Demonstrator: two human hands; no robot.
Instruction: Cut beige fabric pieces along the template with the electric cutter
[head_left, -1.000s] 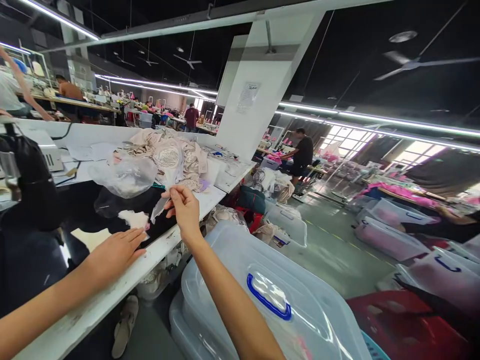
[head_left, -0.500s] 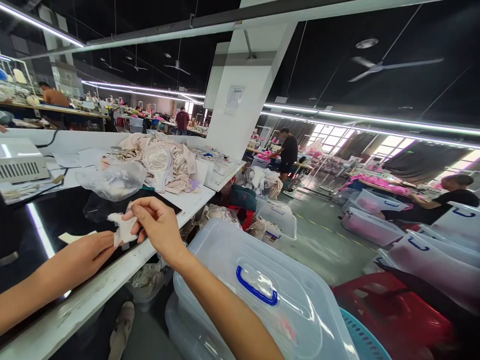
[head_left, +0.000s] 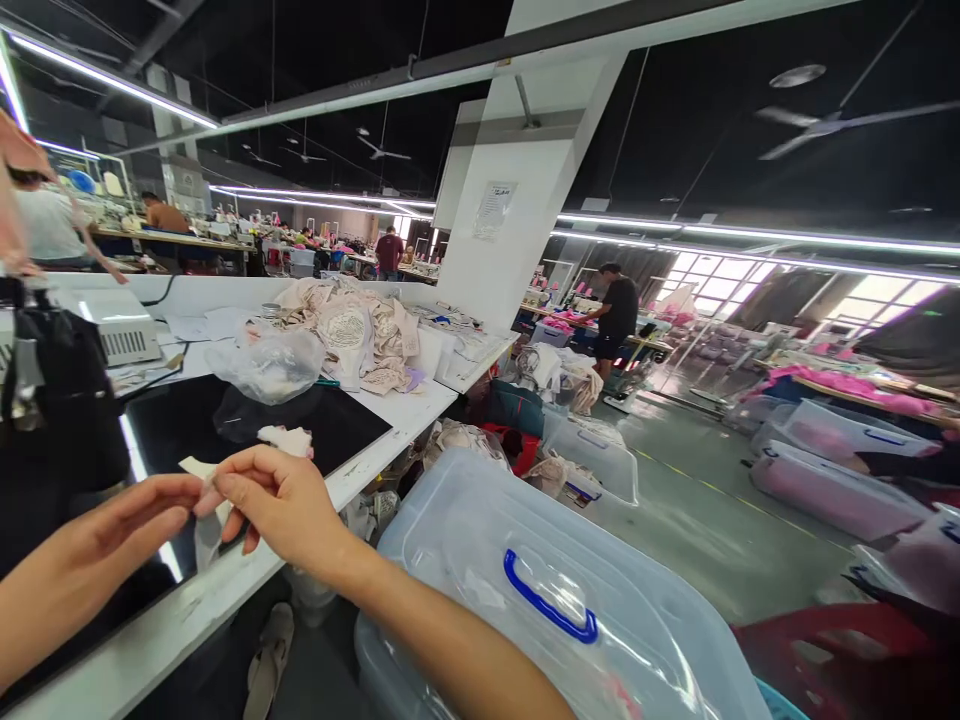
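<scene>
A small pale fabric piece [head_left: 206,520] is pinched between the fingertips of the left hand [head_left: 112,535] and the right hand [head_left: 274,500], both closed on its upper edge. It is held just above the near edge of the white worktable [head_left: 390,420], so that it hangs free, apparently for handling. 1 further pale scrap [head_left: 289,438] lies on the dark inset panel [head_left: 337,420], just beyond the right hand. A clear lidded bin [head_left: 570,640] stands below at the right.
</scene>
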